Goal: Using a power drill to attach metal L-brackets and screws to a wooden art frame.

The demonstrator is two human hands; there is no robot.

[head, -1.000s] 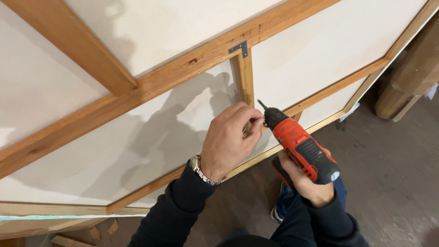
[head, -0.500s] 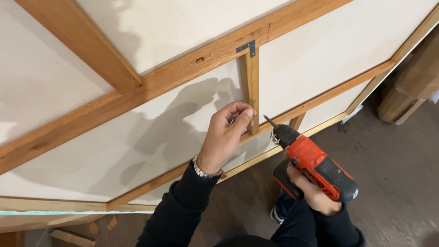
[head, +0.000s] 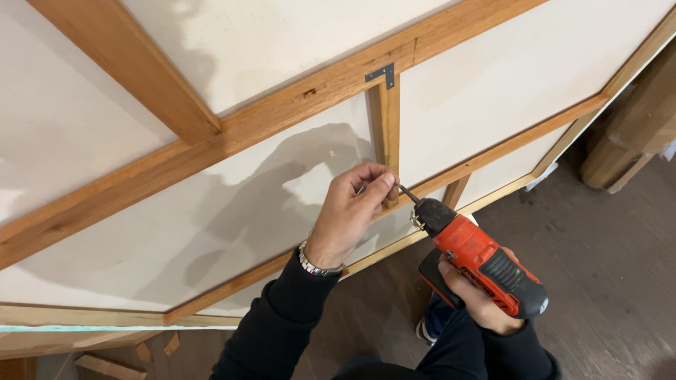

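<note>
Here my left hand (head: 352, 211) was up against the short upright wooden strut (head: 387, 130) of the big timber frame (head: 282, 119), fingers curled shut and pinched together at the strut's lower end. Whatever small thing they pinched was hidden behind my fingertips, so I could not tell what it was. A metal watch band (head: 317, 266) sat on that wrist, just below the hand, and a dark sleeve ran down from it.

My right hand (head: 475, 295) was closed around the handle of the red and black cordless drill (head: 482, 257), which lay below and to the right of the strut. Its thin dark bit (head: 408, 193) pointed up and to the left, its tip right beside my left fingertips and at the foot of the strut; whether it touched the wood I could not make out.

At the top of the strut a small dark metal corner bracket (head: 382, 73) joined it to the long slanted beam of the frame. Pale board (head: 211, 204) filled the frame on both sides of the strut, and the shadow of my hand fell on it to the strut's left. Well to the right of the strut and lower, the dark wooden floor (head: 605, 246) showed, and some wood offcuts (head: 105, 364) lay on it far down to the left.
</note>
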